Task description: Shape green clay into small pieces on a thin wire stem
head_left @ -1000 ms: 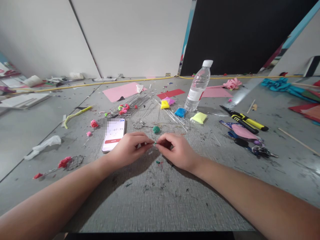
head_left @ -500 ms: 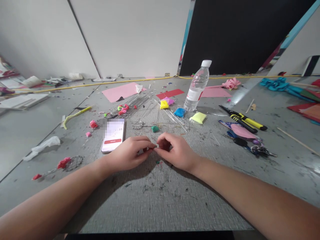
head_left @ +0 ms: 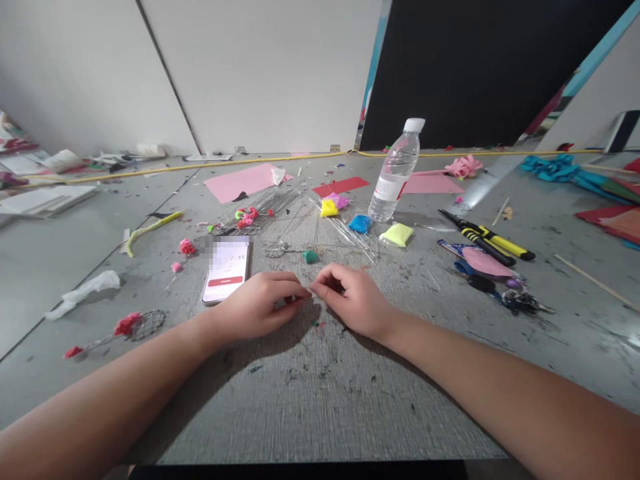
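My left hand (head_left: 257, 305) and my right hand (head_left: 353, 300) meet at the middle of the grey table (head_left: 320, 400), fingertips pinched together on a tiny piece I cannot make out. Both rest low on the surface. A phone (head_left: 227, 268) lies just left of my left hand. A small green clay lump (head_left: 311, 256) and a wire loop (head_left: 277, 250) sit just beyond the fingertips. Tiny green and red crumbs (head_left: 317, 325) lie under the hands.
A water bottle (head_left: 395, 173) stands behind yellow (head_left: 329, 209), blue (head_left: 359, 224) and pale yellow (head_left: 397, 235) clay pieces. Thin wires (head_left: 345, 230), pink paper (head_left: 243, 182), yellow-black pliers (head_left: 487, 239), scissors (head_left: 505, 290), pink clay flowers (head_left: 129, 325) and a yellow cable (head_left: 200, 165) lie around.
Both hands stay pinched together and have shifted only slightly; the fingertips have worked a little on the tiny piece.
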Action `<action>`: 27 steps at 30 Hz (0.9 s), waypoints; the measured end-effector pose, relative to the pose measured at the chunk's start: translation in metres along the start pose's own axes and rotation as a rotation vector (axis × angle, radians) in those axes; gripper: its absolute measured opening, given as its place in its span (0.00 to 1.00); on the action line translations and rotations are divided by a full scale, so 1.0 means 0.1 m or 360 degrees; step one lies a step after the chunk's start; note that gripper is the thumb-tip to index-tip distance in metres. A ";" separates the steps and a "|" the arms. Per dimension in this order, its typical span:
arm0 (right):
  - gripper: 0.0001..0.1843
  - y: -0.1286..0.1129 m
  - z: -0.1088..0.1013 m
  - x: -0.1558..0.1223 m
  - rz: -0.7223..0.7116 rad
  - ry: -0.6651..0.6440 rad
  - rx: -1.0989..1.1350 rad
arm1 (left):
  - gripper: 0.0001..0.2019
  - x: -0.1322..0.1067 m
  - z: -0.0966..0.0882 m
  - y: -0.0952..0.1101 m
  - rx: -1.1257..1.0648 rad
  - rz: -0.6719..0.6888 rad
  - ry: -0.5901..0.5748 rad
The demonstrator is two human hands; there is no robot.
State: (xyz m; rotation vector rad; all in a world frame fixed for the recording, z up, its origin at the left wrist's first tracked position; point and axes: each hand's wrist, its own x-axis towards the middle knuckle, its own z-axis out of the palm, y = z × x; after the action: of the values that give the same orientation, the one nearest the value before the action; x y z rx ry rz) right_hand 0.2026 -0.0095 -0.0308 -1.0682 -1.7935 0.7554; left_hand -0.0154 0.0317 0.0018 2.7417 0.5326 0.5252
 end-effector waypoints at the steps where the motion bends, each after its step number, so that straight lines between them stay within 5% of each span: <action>1: 0.13 -0.01 0.00 0.00 0.0018 -0.0011 0.0003 | 0.10 0.00 0.00 0.00 -0.0010 -0.0003 0.0001; 6: 0.19 -0.02 -0.01 0.00 0.0058 -0.0028 -0.0005 | 0.11 0.01 0.00 0.00 -0.0046 -0.0020 -0.0002; 14: 0.08 0.04 0.02 0.01 0.0133 0.0021 0.0105 | 0.11 0.01 -0.01 0.00 -0.0050 -0.0023 -0.0021; 22: 0.22 0.00 -0.01 0.00 0.0167 -0.0111 0.0046 | 0.10 0.00 0.01 -0.01 -0.0058 -0.0023 -0.0033; 27: 0.12 -0.01 0.00 0.01 0.0211 -0.0064 0.0165 | 0.11 0.00 0.01 -0.02 -0.0051 -0.0021 -0.0030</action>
State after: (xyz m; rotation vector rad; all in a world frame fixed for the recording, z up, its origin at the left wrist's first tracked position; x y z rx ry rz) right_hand 0.2021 -0.0091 -0.0300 -1.1177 -1.7103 0.9458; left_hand -0.0156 0.0328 -0.0001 2.7081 0.5327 0.4996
